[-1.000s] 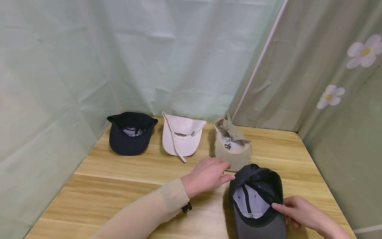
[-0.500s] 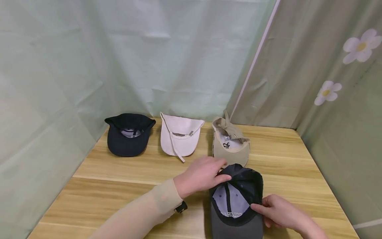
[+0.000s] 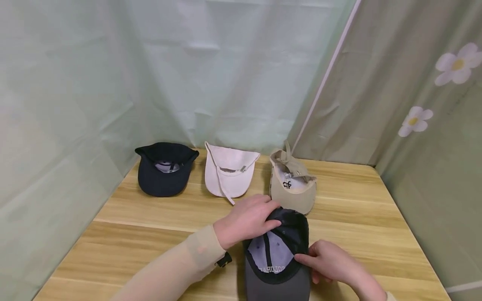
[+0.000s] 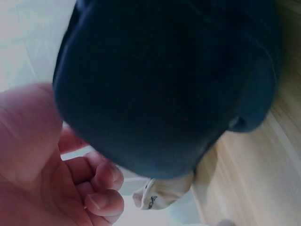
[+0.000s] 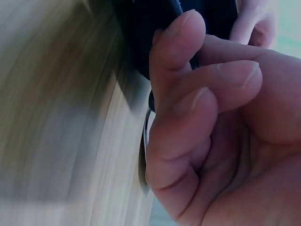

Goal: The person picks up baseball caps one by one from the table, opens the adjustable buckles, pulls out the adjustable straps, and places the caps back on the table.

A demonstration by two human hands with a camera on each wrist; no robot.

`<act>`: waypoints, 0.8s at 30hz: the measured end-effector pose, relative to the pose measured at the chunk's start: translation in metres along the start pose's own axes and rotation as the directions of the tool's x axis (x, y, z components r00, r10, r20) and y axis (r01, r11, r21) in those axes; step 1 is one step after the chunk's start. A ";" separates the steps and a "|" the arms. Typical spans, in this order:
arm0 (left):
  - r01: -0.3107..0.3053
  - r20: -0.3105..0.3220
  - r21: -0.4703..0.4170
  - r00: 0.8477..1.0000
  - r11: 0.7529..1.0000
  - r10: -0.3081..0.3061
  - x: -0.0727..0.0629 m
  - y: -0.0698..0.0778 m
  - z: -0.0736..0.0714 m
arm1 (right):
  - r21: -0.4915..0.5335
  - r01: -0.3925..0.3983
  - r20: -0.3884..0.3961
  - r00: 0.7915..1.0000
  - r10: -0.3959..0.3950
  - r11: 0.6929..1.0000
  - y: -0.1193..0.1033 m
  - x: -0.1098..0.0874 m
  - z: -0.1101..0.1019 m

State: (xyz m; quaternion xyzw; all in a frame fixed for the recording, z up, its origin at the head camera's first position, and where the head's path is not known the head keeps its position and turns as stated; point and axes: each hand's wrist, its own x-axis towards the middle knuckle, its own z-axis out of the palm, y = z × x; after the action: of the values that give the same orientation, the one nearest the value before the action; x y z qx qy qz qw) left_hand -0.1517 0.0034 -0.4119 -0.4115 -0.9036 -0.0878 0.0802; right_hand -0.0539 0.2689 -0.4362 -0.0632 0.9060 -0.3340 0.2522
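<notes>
A dark grey baseball cap [image 3: 276, 288], brim toward me and hollow side up, is between my two hands in the head view. My left hand [image 3: 246, 218] pinches its back rim at the upper left, thumb on the inside. On the opposite side, my right hand [image 3: 333, 261] grips the right edge with the thumb over the sweatband. The left wrist view shows the dark crown [image 4: 164, 89] filling most of the picture beside the left palm [image 4: 33, 150]. In the right wrist view, curled fingers [image 5: 181, 127] are at the cap's edge [image 5: 216, 19].
Along the back of the wooden table [image 3: 361, 200] lie a black cap [image 3: 162, 179], a pale pink cap [image 3: 229, 184] and a beige cap [image 3: 297, 198], all brims forward. The beige one is just behind the held cap. Curtains [image 3: 233, 83] enclose the table.
The dark grey cap has moved left across the table's front with the right hand. My left hand, earlier just apart from it, now pinches its back rim. The three back caps have stayed put.
</notes>
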 end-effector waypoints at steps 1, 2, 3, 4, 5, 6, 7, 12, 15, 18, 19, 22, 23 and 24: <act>0.004 -0.011 0.009 1.000 1.000 -0.004 -0.001 -0.001 0.000 | 0.003 -0.002 0.004 1.000 0.002 1.000 -0.002 0.001 0.001; 0.011 -0.024 0.018 1.000 1.000 -0.010 -0.002 -0.002 0.000 | 0.006 -0.003 0.009 1.000 0.003 1.000 -0.005 0.002 0.003; 0.019 -0.037 0.024 0.999 1.000 -0.018 -0.002 -0.003 0.000 | 0.010 -0.004 0.015 1.000 0.004 1.000 -0.007 0.004 0.004; 0.030 -0.051 0.031 0.998 0.999 -0.029 -0.003 -0.004 0.000 | 0.013 0.002 0.021 1.000 -0.003 1.000 -0.009 0.005 0.005; 0.042 -0.065 0.038 0.997 0.998 -0.039 -0.004 -0.005 0.000 | 0.013 0.006 0.028 1.000 -0.007 1.000 -0.011 0.006 0.006; 0.050 -0.083 0.040 0.996 0.998 -0.046 -0.005 -0.006 0.000 | 0.013 0.014 0.031 0.999 -0.015 1.000 -0.013 0.007 0.006; 0.060 -0.095 0.040 0.994 0.997 -0.056 -0.006 -0.007 0.000 | 0.010 0.024 0.033 0.999 -0.025 1.000 -0.015 0.008 0.007; 0.090 -0.141 0.018 0.986 0.996 -0.087 -0.009 -0.014 0.000 | -0.018 0.055 0.004 0.998 -0.055 0.998 -0.019 0.013 0.007; 0.105 -0.165 0.003 0.981 0.994 -0.103 -0.010 -0.019 0.000 | -0.055 0.071 -0.030 0.997 -0.073 0.996 -0.021 0.016 0.005; 0.114 -0.198 -0.013 0.974 0.993 -0.115 -0.011 -0.024 -0.001 | -0.114 0.068 -0.088 0.993 -0.078 0.991 -0.026 0.016 -0.003; 0.116 -0.206 -0.020 0.971 0.993 -0.118 -0.011 -0.025 -0.001 | -0.141 0.059 -0.117 0.990 -0.076 0.988 -0.028 0.017 -0.007; 0.120 -0.224 -0.046 0.966 0.992 -0.128 -0.012 -0.029 -0.002 | -0.226 0.011 -0.221 0.973 -0.062 0.974 -0.035 0.021 -0.019; 0.122 -0.228 -0.055 0.965 0.991 -0.131 -0.012 -0.030 -0.003 | -0.252 -0.004 -0.260 0.963 -0.064 0.968 -0.038 0.023 -0.023; 0.123 -0.231 -0.061 0.964 0.991 -0.134 -0.012 -0.032 -0.003 | -0.267 -0.010 -0.295 0.953 -0.072 0.964 -0.040 0.026 -0.028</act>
State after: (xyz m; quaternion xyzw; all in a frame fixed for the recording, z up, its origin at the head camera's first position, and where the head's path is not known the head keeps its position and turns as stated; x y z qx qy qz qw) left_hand -0.1674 -0.0266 -0.4149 -0.3405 -0.9104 -0.1615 0.1709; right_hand -0.0923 0.2469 -0.4034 -0.0589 0.9693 -0.2192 0.0944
